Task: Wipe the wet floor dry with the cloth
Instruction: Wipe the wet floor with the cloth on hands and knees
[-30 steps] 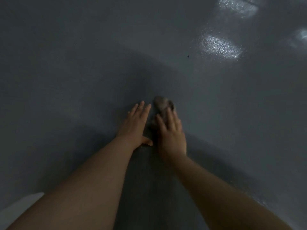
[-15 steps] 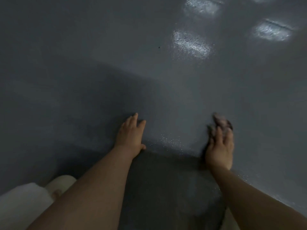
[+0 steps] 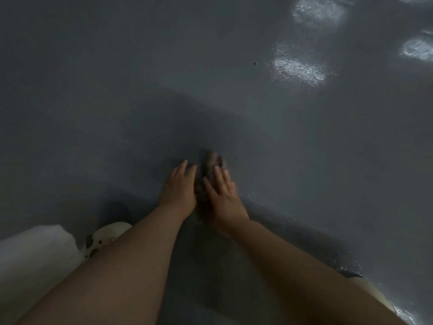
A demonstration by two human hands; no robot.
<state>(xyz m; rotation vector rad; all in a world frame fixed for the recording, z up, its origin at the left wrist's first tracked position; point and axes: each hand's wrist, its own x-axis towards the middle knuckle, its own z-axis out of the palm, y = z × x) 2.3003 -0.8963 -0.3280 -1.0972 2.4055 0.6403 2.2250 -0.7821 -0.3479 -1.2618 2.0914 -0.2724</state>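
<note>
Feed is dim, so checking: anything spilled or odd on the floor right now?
Nothing is damaged. The floor shows glistening wet speckles just right of the right hand, which presses the cloth; the left hand lies flat beside it.

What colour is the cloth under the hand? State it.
Dark brownish-grey cloth, blurred; the head view shows it under the right hand.

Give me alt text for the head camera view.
A person's right hand presses a dark cloth flat on a grey floor, the left hand flat beside it. Bright glare patches shine farther off.
</note>
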